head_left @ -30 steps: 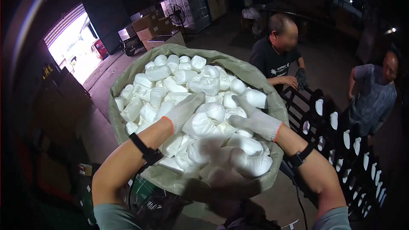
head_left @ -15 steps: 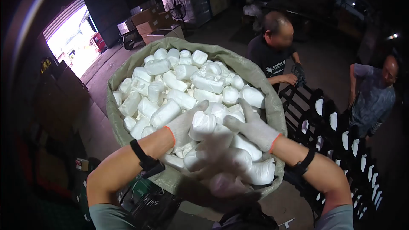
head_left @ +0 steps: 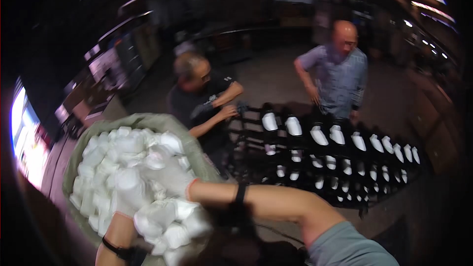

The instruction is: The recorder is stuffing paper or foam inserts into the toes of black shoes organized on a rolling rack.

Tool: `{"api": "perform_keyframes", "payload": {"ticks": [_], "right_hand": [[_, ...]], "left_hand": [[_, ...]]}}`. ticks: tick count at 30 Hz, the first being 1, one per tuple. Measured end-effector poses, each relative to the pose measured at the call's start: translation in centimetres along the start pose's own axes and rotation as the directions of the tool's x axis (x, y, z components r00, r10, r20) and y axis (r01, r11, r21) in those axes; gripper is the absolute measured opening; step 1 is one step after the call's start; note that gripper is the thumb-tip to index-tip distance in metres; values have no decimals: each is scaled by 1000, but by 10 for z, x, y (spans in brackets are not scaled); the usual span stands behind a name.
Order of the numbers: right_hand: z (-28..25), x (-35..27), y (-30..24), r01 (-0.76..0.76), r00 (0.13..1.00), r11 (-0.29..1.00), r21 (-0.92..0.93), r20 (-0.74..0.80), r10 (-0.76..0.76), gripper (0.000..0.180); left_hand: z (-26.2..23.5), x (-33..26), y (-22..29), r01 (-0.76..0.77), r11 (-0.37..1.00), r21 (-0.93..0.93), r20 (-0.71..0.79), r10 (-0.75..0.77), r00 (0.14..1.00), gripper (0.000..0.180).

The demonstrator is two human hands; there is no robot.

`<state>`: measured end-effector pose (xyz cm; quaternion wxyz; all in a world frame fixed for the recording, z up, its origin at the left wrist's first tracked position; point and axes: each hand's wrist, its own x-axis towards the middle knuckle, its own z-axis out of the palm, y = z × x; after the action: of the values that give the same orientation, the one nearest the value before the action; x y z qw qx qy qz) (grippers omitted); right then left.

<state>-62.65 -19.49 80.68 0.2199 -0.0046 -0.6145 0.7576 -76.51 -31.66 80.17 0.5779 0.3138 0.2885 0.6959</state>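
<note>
A large green woven sack stands open in front of me, filled with white, film-wrapped soft bundles. Both my hands wear white gloves with orange cuffs and reach into it. At the near side, my left hand is against a rounded white bundle; blur hides whether its fingers grip it. My right hand stretches leftward over the pile among more bundles, its fingers smeared into the white behind them. A dark band circles each forearm.
Right of the sack stands a black rack with rows of white-topped dark pieces. Behind it are a person in a dark shirt, arm on the rack, and a person in a grey shirt. Cardboard boxes and a bright doorway lie left.
The view has swung right, so the sack now sits at lower left and the rack and both people are more fully in view. Both hands remain among the bundles.
</note>
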Motion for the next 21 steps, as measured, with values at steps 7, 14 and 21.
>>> {"api": "perform_keyframes", "payload": {"ticks": [7,14,21], "right_hand": [[43,-19,-86,95,960,936,-339,-218,-176,56],[-16,-97,-143,316,912,947,-53,-257,-319,52],[-168,-269,-162,55,991,967,250,-135,-21,74]], "left_hand": [[33,-19,41,-338,902,268,-128,381,916,49],[220,6,-8,-363,800,479,-339,549,764,42],[325,55,-185,-167,884,437,-422,366,830,65]]}}
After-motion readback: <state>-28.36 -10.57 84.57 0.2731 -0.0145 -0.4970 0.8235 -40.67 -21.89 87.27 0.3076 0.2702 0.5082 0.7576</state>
